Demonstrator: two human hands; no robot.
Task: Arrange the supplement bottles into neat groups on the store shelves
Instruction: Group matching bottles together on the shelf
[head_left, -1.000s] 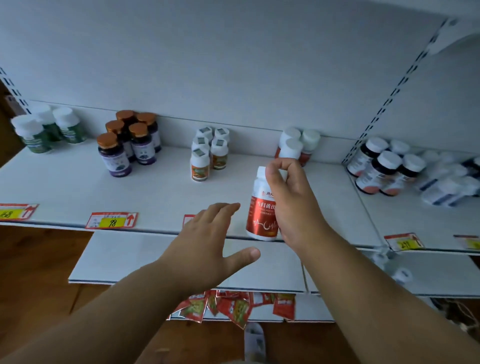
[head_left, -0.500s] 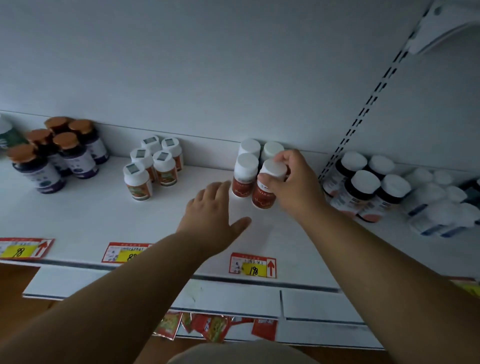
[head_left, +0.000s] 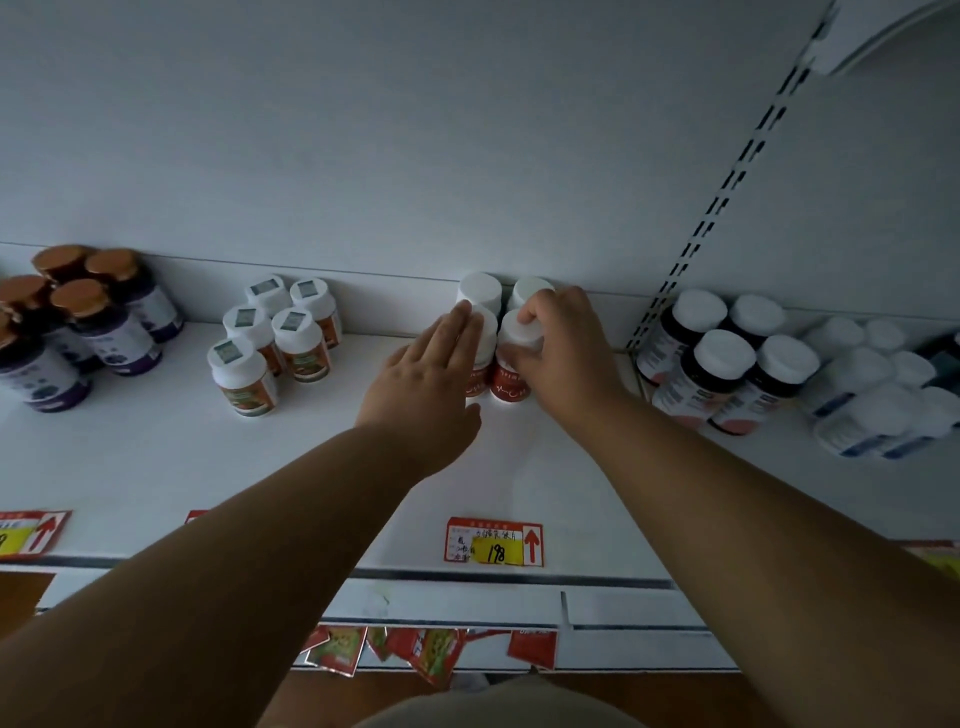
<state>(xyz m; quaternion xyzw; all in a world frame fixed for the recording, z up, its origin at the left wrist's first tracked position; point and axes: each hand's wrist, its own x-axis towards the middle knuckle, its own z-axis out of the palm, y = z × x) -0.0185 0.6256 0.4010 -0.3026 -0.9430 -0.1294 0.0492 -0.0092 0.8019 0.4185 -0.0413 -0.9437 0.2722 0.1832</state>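
Red-labelled, white-capped bottles stand in a square of four at the back of the shelf (head_left: 156, 467), straight behind the price tag (head_left: 493, 541). The right hand (head_left: 563, 353) curls its fingers round the front right bottle (head_left: 511, 382). The left hand (head_left: 431, 379) lays straight fingers against the front left bottle (head_left: 480, 374), which touches its neighbour.

Head view, down onto shelf (head_left: 156, 467)

White back panel (head_left: 363, 130), brown floor (head_left: 21, 597), dim light
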